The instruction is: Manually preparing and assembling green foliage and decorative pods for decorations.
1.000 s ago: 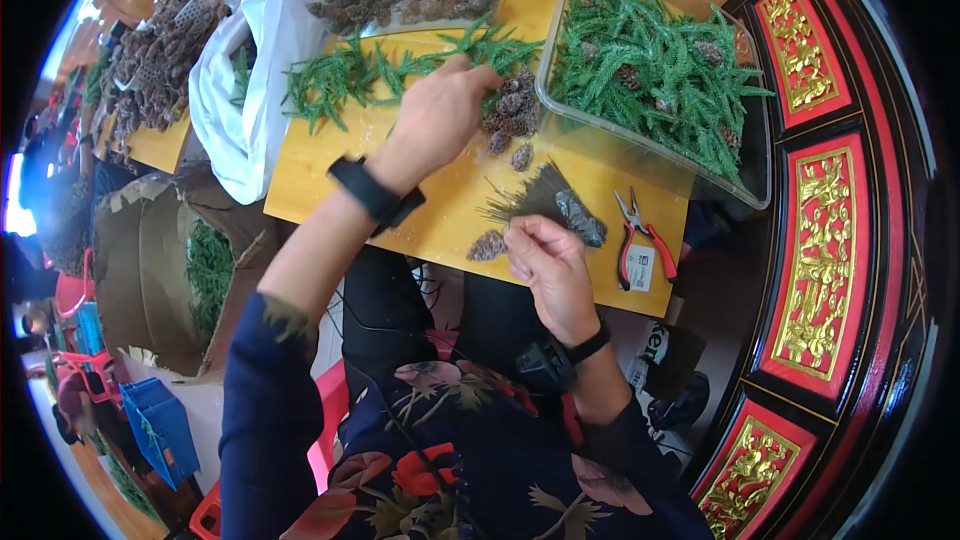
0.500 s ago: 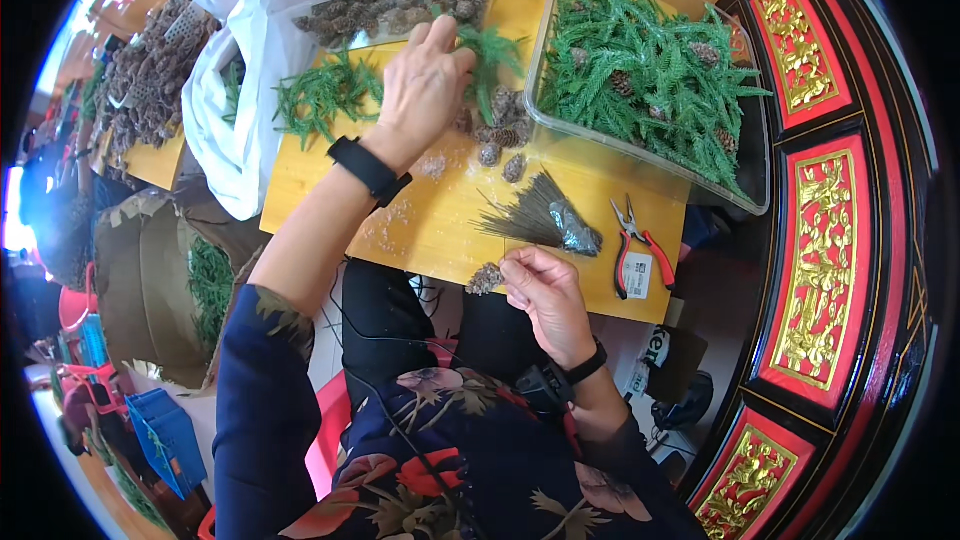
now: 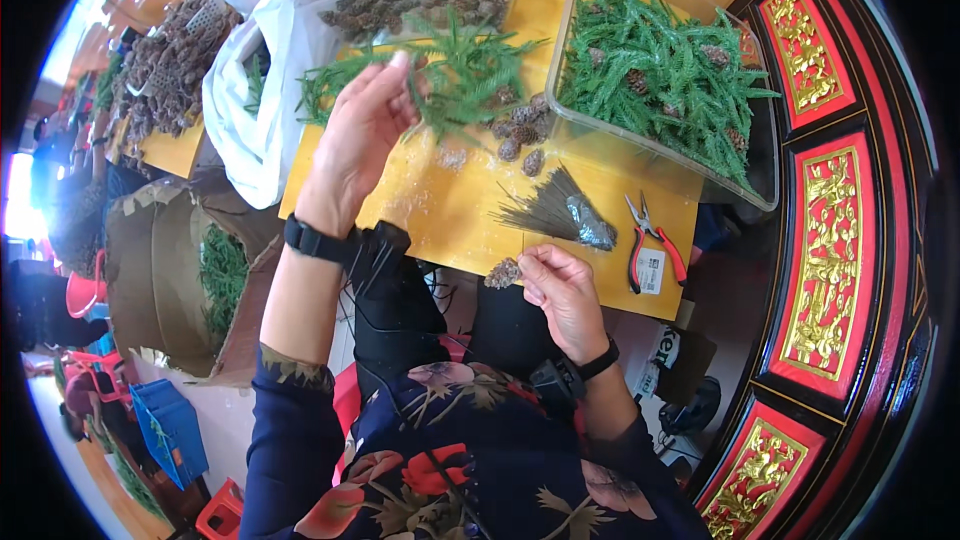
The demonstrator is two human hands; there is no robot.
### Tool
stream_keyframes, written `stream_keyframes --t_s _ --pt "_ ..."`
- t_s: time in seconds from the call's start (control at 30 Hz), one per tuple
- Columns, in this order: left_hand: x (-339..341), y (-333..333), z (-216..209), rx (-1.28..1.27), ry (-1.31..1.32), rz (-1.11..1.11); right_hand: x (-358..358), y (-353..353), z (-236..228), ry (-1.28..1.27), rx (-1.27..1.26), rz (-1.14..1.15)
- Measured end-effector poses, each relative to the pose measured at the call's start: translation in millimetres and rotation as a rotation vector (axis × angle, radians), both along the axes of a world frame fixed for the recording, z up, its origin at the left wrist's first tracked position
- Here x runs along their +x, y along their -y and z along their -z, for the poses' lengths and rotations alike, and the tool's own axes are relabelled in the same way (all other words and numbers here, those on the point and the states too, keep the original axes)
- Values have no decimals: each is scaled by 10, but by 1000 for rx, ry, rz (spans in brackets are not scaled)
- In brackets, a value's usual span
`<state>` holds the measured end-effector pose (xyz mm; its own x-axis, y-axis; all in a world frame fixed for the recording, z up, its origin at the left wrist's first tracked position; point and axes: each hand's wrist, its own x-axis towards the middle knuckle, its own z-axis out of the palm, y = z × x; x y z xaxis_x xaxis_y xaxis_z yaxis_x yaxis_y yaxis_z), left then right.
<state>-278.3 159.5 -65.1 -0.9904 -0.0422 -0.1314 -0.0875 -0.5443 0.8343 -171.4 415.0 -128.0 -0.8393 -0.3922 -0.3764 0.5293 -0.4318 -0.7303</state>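
Over the near edge of the yellow table, my right hand [image 3: 568,302] pinches a small pine cone [image 3: 503,273] at its end between thumb and fingers. My left hand [image 3: 365,125] is raised above the table's left part, its fingers closed around the end of a feathery green artificial pine sprig [image 3: 455,70]. Motion blurs the sprig a little. More green sprigs [image 3: 318,95] lie behind the hand. Several loose pine cones [image 3: 520,130] sit mid-table. Closer to me lie a fanned bundle of thin wires [image 3: 545,208] and red-handled pliers [image 3: 645,220].
A clear bin of pine cones [image 3: 430,5] stands at the back, beside a white plastic bag [image 3: 235,90]. On the right is a clear bin [image 3: 660,155] of green sprigs and cones. A cardboard box [image 3: 150,280] with greenery stands at left. Carved red-and-gold panels [image 3: 820,260] border the right.
My left hand has drawn back toward me and left from the greenery, bringing a green sprig with it. My right hand still holds the pine cone. The whole view has shifted slightly.
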Motion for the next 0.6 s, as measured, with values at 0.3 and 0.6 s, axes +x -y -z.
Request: stream_keyframes --t_s 0.3,0.6 --pt "781 84 115 -11 71 -47 -130 111 -228 -202 131 -37" --pt "1252 -59 190 187 29 -111 -358 452 -280 -773 288 10"
